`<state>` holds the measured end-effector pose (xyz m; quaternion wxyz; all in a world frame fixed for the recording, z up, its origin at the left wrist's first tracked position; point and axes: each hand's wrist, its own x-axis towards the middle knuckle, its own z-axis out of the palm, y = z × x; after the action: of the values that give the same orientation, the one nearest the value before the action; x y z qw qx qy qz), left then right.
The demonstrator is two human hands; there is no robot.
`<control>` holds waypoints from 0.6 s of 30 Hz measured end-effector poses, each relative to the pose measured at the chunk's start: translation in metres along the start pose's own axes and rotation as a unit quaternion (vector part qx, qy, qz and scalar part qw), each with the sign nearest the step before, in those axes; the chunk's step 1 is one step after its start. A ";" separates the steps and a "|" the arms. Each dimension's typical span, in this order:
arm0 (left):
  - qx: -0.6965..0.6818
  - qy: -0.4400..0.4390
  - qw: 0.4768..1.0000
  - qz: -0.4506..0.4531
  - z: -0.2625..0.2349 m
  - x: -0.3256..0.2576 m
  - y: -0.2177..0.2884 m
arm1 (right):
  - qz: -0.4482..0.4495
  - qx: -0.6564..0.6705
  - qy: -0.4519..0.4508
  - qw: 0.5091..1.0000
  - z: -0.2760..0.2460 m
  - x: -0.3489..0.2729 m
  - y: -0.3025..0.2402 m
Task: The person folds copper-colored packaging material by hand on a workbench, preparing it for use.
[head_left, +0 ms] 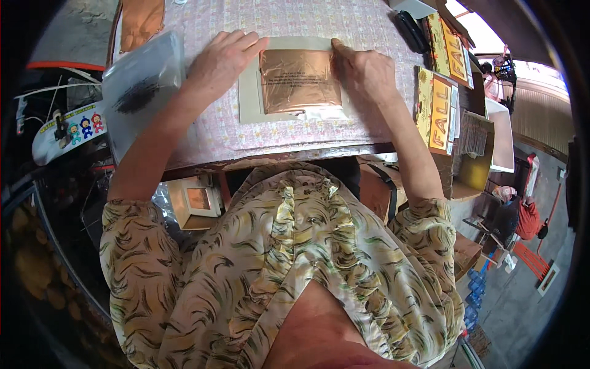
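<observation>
Surface: counter (203, 132) under a pink patterned cloth, its near edge worn and just above the person's lap.
Open room: bare cloth in front of the work and beyond it; left and right sides crowded.
Work piece: copper-coloured foil sheet (300, 80) lying flat on a pale card (249, 98), centred on the counter; a bit of white paper shows at its lower right edge.
Left hand (221, 58): flat, palm down, fingers (246, 42) loosely together, pressing the card at the foil's upper left corner; grips nothing.
Right hand (367, 71): knuckles curled, index fingertip on the foil's upper right corner; holds nothing.
Left edge: clear plastic bag (144, 86) with dark material inside, overhanging the counter.
Right edge: open cardboard box (476, 154) holding stacked yellow printed cards (439, 114).
Far left corner: brown sheet (141, 21).
</observation>
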<state>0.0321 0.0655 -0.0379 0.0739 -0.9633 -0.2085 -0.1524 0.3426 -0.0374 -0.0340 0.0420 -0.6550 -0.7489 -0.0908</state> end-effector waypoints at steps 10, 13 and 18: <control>0.037 -0.040 0.998 -0.024 -0.010 0.005 0.015 | -0.033 -0.018 -0.003 0.999 -0.007 0.020 -0.080; 0.028 -0.041 0.998 -0.047 -0.006 -0.002 0.015 | -0.008 -0.028 -0.038 0.999 -0.015 0.016 -0.074; -0.023 -0.027 0.997 -0.075 0.001 -0.009 0.012 | 0.105 -0.017 -0.137 0.985 -0.021 0.005 -0.043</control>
<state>0.0297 0.0520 -0.0428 0.0348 -0.9501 -0.2782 -0.1365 0.2980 -0.0423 -0.0160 -0.0632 -0.7371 -0.6728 -0.0082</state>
